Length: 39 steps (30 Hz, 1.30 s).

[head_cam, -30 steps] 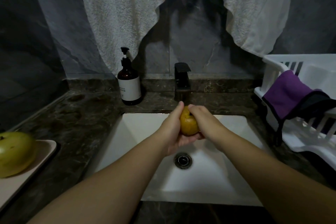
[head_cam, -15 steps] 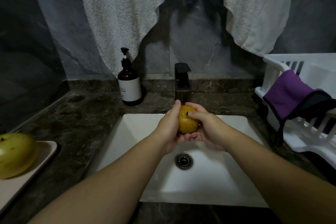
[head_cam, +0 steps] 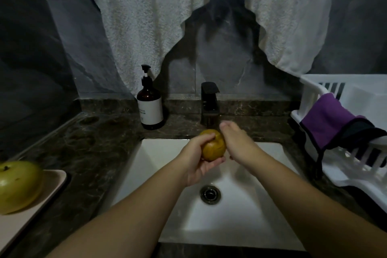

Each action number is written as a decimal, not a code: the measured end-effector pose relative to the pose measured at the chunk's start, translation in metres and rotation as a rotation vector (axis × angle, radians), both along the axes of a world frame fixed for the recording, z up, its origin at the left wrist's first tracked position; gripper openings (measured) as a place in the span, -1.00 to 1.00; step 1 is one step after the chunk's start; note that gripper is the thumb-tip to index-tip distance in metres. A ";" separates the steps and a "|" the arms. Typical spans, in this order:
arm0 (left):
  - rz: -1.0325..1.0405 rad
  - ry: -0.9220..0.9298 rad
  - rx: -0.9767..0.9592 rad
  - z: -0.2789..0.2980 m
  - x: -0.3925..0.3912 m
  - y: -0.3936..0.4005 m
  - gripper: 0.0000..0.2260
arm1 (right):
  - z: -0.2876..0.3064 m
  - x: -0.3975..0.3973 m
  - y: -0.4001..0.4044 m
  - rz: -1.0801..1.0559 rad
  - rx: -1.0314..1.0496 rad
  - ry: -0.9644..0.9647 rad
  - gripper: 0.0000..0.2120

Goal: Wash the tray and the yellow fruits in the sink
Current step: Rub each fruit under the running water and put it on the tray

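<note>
I look down on a dark marbled counter (head_cam: 88,153) that wraps a white sink (head_cam: 240,216) with a drain (head_cam: 210,194) near its middle. A pale towel (head_cam: 167,16) hangs over the grey far wall, its top cut off by the frame; a dark shadow falls between its two drapes. At right, a white dish rack (head_cam: 356,174) runs out of view, with a purple cloth (head_cam: 326,119) and a darker one draped over its rim; I cannot make out what else it holds. At near left, the tray (head_cam: 52,182) is cropped by the edge, and the larger yellow-green fruit (head_cam: 17,186) sitting on it is partly cut off too. A brown pump bottle (head_cam: 149,107) stands on the far counter, left of the black tap (head_cam: 209,104).

Over the basin, just below the tap, my left hand (head_cam: 196,163) cups the smaller yellow fruit (head_cam: 213,144), fingers curled under and thumb over it. My right hand (head_cam: 238,142) lies against the fruit's right side with fingers fairly straight, blurred, the fingertips hard to read. I cannot tell whether water is running.

Half a second ago the right hand's fingers curled over the fruit's top; now they stretch toward the tap and more of the fruit shows.
</note>
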<state>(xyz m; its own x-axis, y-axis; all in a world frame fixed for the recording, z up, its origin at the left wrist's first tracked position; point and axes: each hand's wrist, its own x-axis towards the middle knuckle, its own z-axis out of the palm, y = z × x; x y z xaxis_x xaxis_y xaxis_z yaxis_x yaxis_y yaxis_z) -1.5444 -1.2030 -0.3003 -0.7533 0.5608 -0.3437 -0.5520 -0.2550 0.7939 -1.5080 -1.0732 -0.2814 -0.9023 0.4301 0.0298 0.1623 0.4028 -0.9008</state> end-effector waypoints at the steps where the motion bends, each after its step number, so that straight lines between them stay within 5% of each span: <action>1: 0.023 -0.009 0.010 0.001 -0.002 -0.001 -0.54 | 0.007 -0.002 0.003 -0.054 0.051 0.077 -0.62; 5: 0.089 -0.002 0.018 0.004 -0.005 0.001 -0.53 | 0.038 -0.018 0.006 -0.084 0.207 0.242 -0.75; 16: 0.049 -0.027 -0.075 -0.006 -0.011 0.004 -0.35 | 0.063 -0.055 0.005 0.043 0.373 0.038 -0.59; 34: 0.003 -0.041 0.025 -0.002 -0.008 0.009 -0.55 | 0.060 -0.051 0.009 0.101 0.179 0.110 -0.53; 39: 0.040 -0.008 0.019 -0.003 -0.011 0.011 -0.53 | 0.025 -0.032 0.005 -0.199 0.031 0.002 -0.64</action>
<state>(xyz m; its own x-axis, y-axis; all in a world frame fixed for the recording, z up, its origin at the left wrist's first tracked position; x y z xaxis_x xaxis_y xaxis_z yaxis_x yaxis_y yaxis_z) -1.5557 -1.1923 -0.3031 -0.7727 0.5363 -0.3396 -0.5473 -0.2920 0.7843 -1.5404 -1.0685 -0.2565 -0.7994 0.5989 0.0475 0.2397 0.3905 -0.8889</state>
